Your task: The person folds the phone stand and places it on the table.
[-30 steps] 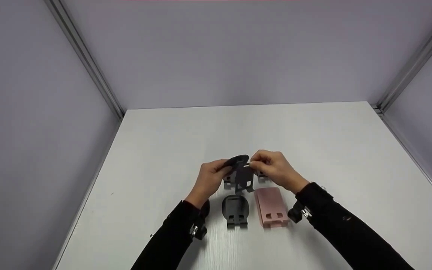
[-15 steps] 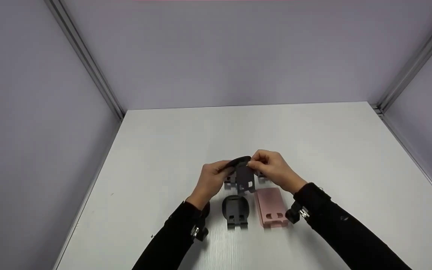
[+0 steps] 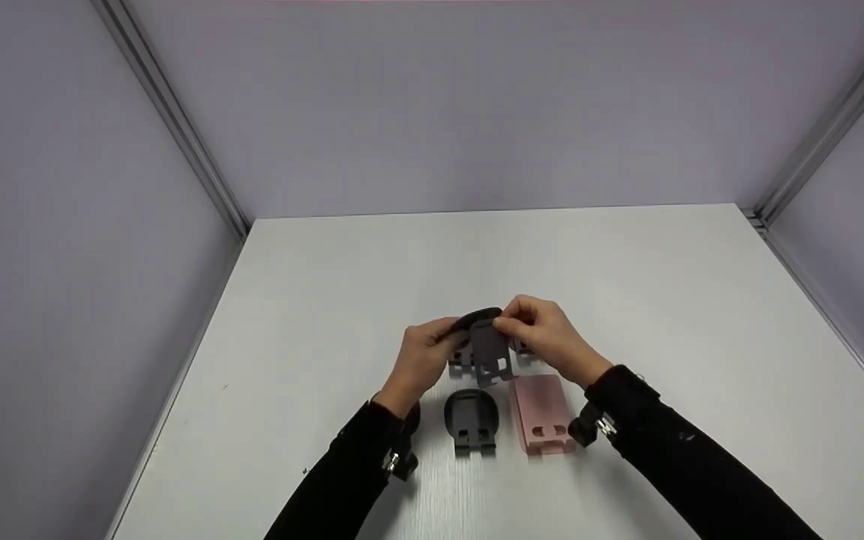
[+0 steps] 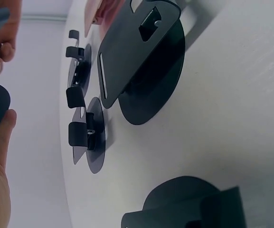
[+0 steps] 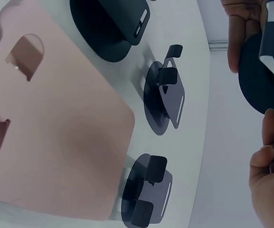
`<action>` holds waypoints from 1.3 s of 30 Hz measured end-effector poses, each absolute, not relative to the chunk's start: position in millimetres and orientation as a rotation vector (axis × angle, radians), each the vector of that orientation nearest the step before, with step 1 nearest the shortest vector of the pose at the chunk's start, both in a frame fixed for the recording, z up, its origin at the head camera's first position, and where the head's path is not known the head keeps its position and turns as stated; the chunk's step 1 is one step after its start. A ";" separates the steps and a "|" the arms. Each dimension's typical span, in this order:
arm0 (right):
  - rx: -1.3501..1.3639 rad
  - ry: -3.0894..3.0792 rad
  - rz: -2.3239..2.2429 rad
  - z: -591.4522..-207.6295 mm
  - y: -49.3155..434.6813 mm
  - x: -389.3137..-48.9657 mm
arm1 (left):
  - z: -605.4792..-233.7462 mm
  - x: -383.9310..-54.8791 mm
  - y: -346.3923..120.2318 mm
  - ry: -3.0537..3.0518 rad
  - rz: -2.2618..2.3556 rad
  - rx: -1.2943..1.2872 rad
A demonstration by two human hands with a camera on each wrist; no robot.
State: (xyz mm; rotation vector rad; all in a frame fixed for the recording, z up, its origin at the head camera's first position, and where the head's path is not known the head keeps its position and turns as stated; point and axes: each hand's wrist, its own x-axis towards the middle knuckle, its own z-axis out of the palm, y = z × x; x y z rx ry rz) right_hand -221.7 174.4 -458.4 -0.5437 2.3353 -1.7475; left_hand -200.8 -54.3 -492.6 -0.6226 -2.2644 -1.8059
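Note:
Above the table, both hands are on a dark phone stand (image 3: pixel 490 349) with a round base and a slotted, hooked plate. My left hand (image 3: pixel 423 356) grips the disc-shaped base from the left side. On the right, the fingertips of my right hand (image 3: pixel 548 334) pinch the top edge of the plate. In the right wrist view the round base (image 5: pixel 255 76) shows between the two hands. Just below on the table stands another dark phone stand (image 3: pixel 472 420), beside a pink phone stand (image 3: pixel 542 409).
Two further dark stands (image 5: pixel 167 92) stand behind the held one, partly hidden by the hands in the head view. One more dark stand (image 4: pixel 184 209) is near the left wrist. Grey walls (image 3: pixel 462 105) enclose the white table (image 3: pixel 327 300) at the back and sides.
The held stand's plate has tilted slightly, and its top edge sits closer to the base's rim. Both hands have shifted only slightly, keeping their grip. The stands on the table have not moved.

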 end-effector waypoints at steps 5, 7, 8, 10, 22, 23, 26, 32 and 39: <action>-0.520 2.307 -1.774 -457.7 172.2 -222.2 | -490.5 -201.0 -55.8 -2.243 -1.841 -0.575; -0.525 2.295 -1.770 -458.5 172.6 -221.5 | -490.5 -201.7 -57.1 -2.247 -1.850 -0.558; -0.532 2.291 -1.764 -459.0 173.1 -221.2 | -490.8 -202.4 -57.9 -2.244 -1.867 -0.548; -0.561 2.277 -1.744 -459.9 174.1 -220.1 | -491.4 -203.3 -59.9 -2.230 -1.913 -0.526; -0.674 2.201 -1.637 -470.3 176.5 -215.2 | -491.8 -207.9 -67.1 -2.142 -2.033 -0.411; -0.681 2.192 -1.640 -471.3 176.5 -215.2 | -491.6 -208.0 -66.8 -2.137 -2.039 -0.409; -0.697 2.182 -1.643 -473.6 176.4 -215.2 | -491.3 -207.9 -65.8 -2.121 -2.058 -0.401; -0.739 2.217 -1.607 -476.2 175.0 -213.4 | -493.5 -206.6 -64.2 -2.131 -2.067 -0.376; -0.752 2.301 -1.543 -476.0 172.0 -209.2 | -493.3 -203.4 -64.8 -2.154 -2.122 -0.322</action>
